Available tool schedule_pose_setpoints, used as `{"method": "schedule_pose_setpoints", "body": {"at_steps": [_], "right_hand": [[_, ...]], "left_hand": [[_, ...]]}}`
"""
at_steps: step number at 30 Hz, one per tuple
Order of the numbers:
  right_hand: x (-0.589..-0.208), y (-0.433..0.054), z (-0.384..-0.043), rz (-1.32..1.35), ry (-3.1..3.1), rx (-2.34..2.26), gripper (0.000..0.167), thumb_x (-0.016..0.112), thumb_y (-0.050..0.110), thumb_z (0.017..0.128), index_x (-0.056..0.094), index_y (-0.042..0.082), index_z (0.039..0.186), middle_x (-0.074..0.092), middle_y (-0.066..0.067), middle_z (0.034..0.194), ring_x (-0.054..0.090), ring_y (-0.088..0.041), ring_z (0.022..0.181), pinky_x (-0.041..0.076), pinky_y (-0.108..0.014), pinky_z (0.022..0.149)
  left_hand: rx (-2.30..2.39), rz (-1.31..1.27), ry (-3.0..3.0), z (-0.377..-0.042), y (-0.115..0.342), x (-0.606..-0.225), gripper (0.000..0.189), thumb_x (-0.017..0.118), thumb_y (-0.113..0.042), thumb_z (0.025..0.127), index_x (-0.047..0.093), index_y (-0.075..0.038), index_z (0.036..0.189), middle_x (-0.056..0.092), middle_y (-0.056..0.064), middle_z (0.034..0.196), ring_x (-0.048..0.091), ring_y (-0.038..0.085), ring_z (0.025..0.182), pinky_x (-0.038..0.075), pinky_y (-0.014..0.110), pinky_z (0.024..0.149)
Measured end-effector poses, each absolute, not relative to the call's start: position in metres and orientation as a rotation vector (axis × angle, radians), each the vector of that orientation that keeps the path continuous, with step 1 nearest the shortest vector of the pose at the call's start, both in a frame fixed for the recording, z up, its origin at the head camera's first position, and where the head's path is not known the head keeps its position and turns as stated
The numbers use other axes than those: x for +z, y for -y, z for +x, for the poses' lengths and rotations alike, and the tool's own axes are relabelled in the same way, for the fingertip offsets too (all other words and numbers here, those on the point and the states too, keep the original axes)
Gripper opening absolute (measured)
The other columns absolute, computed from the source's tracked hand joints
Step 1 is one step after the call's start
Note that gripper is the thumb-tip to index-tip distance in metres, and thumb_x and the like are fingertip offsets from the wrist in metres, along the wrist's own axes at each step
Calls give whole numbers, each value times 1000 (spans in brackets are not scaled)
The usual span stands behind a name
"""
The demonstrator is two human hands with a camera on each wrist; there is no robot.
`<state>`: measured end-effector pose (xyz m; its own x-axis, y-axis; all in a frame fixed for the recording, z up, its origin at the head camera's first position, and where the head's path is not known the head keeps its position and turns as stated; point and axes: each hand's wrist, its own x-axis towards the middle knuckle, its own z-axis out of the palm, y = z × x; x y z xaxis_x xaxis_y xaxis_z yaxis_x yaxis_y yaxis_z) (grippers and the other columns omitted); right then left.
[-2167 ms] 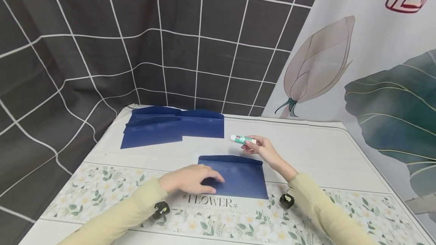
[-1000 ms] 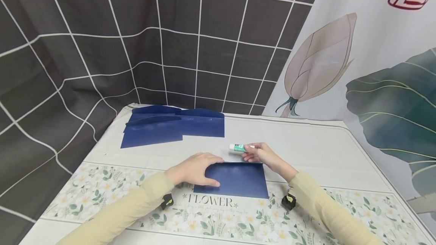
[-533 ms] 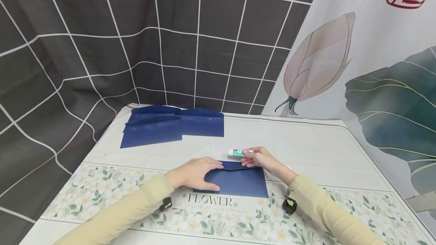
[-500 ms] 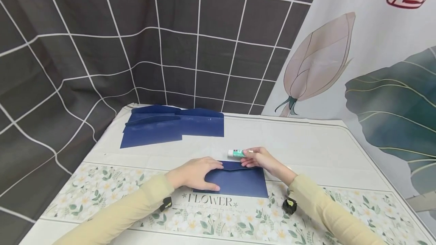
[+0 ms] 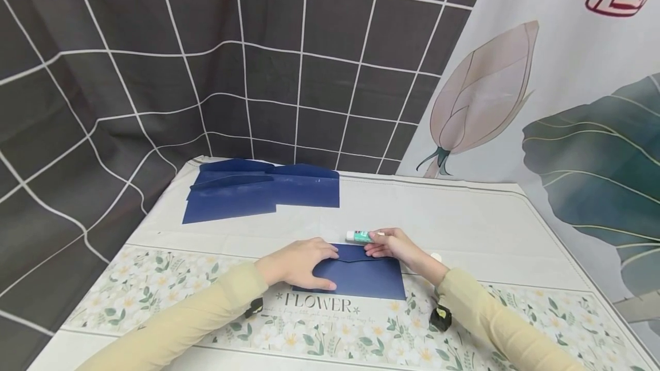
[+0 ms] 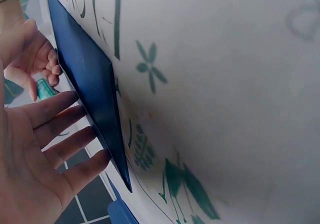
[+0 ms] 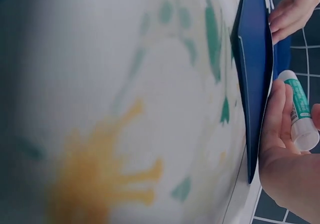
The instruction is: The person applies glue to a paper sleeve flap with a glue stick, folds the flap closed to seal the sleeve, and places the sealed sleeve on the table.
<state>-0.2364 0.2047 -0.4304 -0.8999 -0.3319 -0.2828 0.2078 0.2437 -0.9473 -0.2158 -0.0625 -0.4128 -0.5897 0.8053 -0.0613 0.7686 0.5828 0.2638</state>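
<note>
A dark blue envelope (image 5: 361, 280) lies on the table in the head view, its flap (image 5: 356, 252) folded down toward the person. My left hand (image 5: 299, 263) lies over the envelope's left part with thumb and fingers spread. In the left wrist view the left fingertips (image 6: 90, 134) touch the folded edge. With thumb and fingers my right hand (image 5: 394, 247) holds a green and white glue stick (image 5: 359, 236) just beyond the fold. Its other fingers rest on the flap's right part. The right wrist view shows the glue stick (image 7: 300, 101) lengthwise, with a white end and a translucent end.
Several more blue envelopes (image 5: 232, 202) with raised flaps overlap at the back left of the table. A small white round thing (image 5: 436, 257) shows behind the right wrist. A dark checked curtain (image 5: 268, 73) hangs behind the patterned tablecloth (image 5: 464, 222).
The envelope's flap has come down from standing raised to lying folded over. My left hand moved up to the fold; the right hand with the glue stick came down onto the flap.
</note>
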Motion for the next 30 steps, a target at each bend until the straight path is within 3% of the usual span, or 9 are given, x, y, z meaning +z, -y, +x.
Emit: {"method": "schedule_pose_setpoints", "body": {"at_steps": [10, 21, 30], "right_hand": [[-432, -208, -234, -174, -2054, -1740, 46, 46, 16, 101, 41, -23, 127, 73, -4, 87, 70, -5, 79, 57, -20, 77], [-434, -208, -234, -184, -2067, -1747, 44, 47, 13, 101, 42, -23, 125, 73, -15, 94, 70, -6, 80, 57, -22, 78], [-437, -211, -232, -244, -2077, -1733, 42, 45, 14, 101, 43, -22, 124, 71, -20, 101, 70, -7, 85, 57, -24, 83]], "left_hand": [[282, 1293, -2637, -212, 63, -416, 70, 57, -60, 86, 52, -14, 138, 48, 1, 146, 41, 19, 137, 38, 38, 112], [270, 1291, -2624, -208, 65, -417, 73, 57, -60, 86, 48, -14, 142, 43, 2, 151, 34, 29, 142, 32, 43, 115], [273, 1312, -2603, -207, 68, -419, 74, 57, -59, 86, 47, -14, 143, 40, 3, 153, 32, 26, 144, 31, 41, 116]]}}
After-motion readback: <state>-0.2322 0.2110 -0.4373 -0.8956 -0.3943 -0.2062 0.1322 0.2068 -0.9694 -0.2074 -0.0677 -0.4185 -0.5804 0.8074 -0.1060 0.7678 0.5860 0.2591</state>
